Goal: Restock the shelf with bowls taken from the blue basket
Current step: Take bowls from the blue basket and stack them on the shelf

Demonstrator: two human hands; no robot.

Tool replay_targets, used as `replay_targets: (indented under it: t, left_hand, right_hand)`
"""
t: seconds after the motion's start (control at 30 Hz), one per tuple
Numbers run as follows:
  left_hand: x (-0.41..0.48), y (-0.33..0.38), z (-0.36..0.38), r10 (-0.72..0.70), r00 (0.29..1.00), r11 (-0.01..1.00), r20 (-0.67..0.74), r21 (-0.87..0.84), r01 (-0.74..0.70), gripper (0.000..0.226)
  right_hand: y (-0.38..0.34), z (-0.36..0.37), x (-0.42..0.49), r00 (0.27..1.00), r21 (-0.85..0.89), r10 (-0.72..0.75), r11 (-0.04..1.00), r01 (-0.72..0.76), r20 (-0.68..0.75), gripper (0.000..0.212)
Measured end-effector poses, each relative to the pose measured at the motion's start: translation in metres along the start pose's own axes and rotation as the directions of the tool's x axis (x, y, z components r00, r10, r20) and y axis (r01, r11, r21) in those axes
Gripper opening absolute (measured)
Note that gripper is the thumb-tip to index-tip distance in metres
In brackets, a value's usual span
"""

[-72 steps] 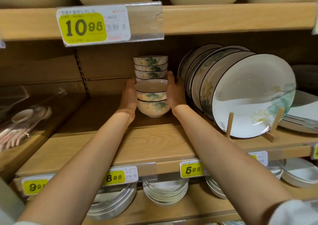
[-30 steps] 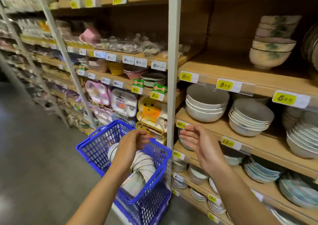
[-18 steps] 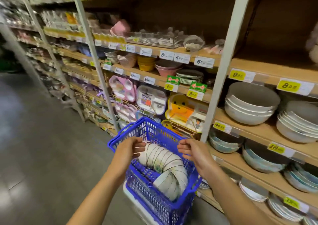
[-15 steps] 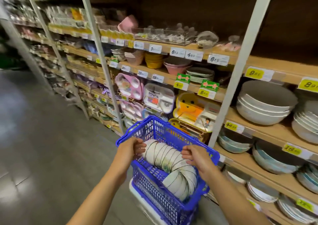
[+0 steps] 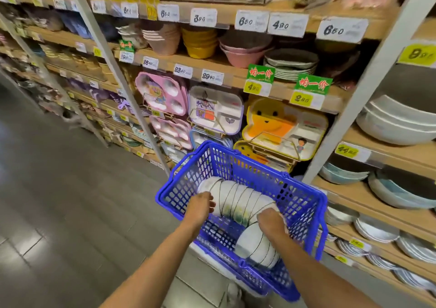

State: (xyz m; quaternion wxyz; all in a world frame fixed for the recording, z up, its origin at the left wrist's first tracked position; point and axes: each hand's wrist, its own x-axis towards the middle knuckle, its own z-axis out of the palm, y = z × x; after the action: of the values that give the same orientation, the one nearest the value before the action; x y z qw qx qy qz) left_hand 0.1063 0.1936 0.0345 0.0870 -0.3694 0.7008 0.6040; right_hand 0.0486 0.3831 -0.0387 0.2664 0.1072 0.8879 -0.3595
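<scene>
The blue basket (image 5: 247,161) stands low in the aisle in front of the shelving. Inside it lies a curved row of nested white bowls (image 5: 236,199) with dark rims, tipped on their sides. My left hand (image 5: 200,205) is at the row's left part, fingers curled against the bowls. My right hand (image 5: 271,220) reaches down over the bend of the row and grips the bowls there. Its fingertips are hidden behind them. The shelf with the flowered bowls is out of view.
Wooden shelves (image 5: 377,204) with stacks of large bowls and plates run along the right. A white upright post (image 5: 368,90) rises just behind the basket. Children's divided trays (image 5: 217,109) hang behind it. Grey tiled floor (image 5: 59,201) stretches to the left.
My hands left the bowls on the shelf and came down to the basket. Over the last half second they dropped from its rim onto the row of bowls inside.
</scene>
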Motion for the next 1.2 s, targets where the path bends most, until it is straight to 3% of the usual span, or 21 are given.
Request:
replay_targets:
  t: [0.2, 0.33, 0.43, 0.53, 0.67, 0.8, 0.9, 1.03, 1.1, 1.2]
  left_hand:
    - [0.079, -0.027, 0.043, -0.148, 0.986, 0.921, 0.083, 0.375, 0.106, 0.029]
    - [0.104, -0.049, 0.073, -0.365, 0.897, 0.807, 0.248, 0.565, 0.172, 0.039]
    - [0.115, -0.075, 0.101, -0.492, 0.776, 0.784, 0.395, 0.588, 0.198, 0.042]
    - [0.125, -0.095, 0.123, -0.559, 0.692, 0.788, 0.457, 0.551, 0.274, 0.038]
    - [0.132, -0.107, 0.133, -0.660, 0.628, 0.718, 0.411, 0.591, 0.367, 0.031]
    - [0.143, -0.111, 0.129, -0.736, 0.543, 0.664, 0.405, 0.587, 0.463, 0.030]
    - [0.143, -0.109, 0.126, -0.732, 0.532, 0.670, 0.425, 0.594, 0.446, 0.026]
    - [0.136, -0.102, 0.118, -0.696, 0.576, 0.697, 0.430, 0.599, 0.395, 0.037]
    - [0.135, -0.096, 0.112, -0.671, 0.599, 0.719, 0.437, 0.582, 0.380, 0.036]
    - [0.132, -0.084, 0.102, -0.585, 0.673, 0.764, 0.453, 0.587, 0.269, 0.025]
  right_hand:
    - [0.012, 0.025, 0.036, 0.995, -0.182, 0.068, 0.982, -0.052, 0.079, 0.039]
    - [0.028, 0.041, 0.048, 0.996, -0.311, 0.058, 0.950, -0.032, 0.073, 0.045]
    - [0.039, 0.053, 0.049, 1.000, -0.358, 0.017, 0.934, -0.007, 0.024, 0.049]
    - [0.044, 0.060, 0.046, 0.998, -0.363, -0.033, 0.932, 0.013, -0.050, 0.048]
    - [0.042, 0.063, 0.042, 0.996, -0.326, 0.003, 0.945, -0.031, -0.085, 0.050]
    - [0.034, 0.072, 0.036, 0.980, -0.141, 0.019, 0.989, -0.048, -0.197, 0.046]
    - [0.031, 0.074, 0.029, 0.965, -0.023, 0.087, 0.995, -0.096, -0.248, 0.055]
    - [0.030, 0.072, 0.022, 0.960, 0.119, 0.094, 0.991, -0.065, -0.262, 0.073]
    - [0.027, 0.068, 0.019, 0.960, 0.230, 0.170, 0.966, -0.118, -0.221, 0.074]
    - [0.016, 0.059, 0.019, 0.956, 0.255, 0.147, 0.964, -0.080, -0.254, 0.064]
